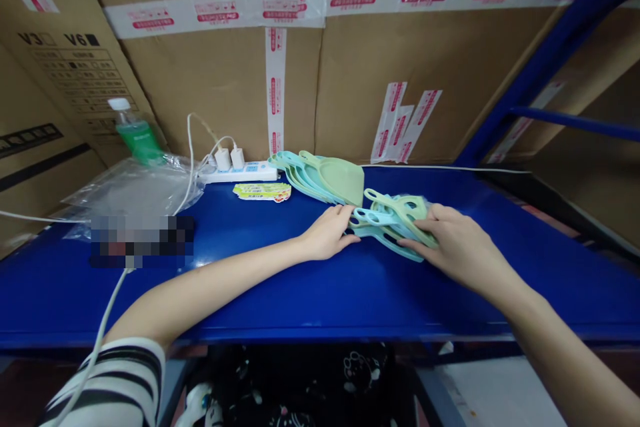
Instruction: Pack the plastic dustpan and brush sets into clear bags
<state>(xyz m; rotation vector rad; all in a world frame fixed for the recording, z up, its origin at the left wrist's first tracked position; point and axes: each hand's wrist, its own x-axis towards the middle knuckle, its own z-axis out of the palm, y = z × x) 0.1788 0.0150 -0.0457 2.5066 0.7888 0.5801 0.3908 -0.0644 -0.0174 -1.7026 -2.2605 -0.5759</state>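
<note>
My left hand point(329, 233) closes on the left end of a bunch of pale blue and green plastic pieces point(383, 217) with holes in their handles. On the right end of the same bunch, my right hand point(457, 243) grips with its thumb below and fingers above. The exact kind of these pieces is hard to make out. Just behind them lies a fanned stack of green and blue dustpans point(340, 177), handles pointing left. Left of that stack are several yellow-green printed labels point(263, 191) on the blue table point(280, 293).
A white power strip point(245, 172) with plugged chargers stands against the cardboard boxes point(210, 80). At the left are a bottle of green liquid point(137, 137), clear plastic bags point(130, 190), a blurred-out dark object point(143, 240) and white cables. A blue metal post point(540, 47) rises at right.
</note>
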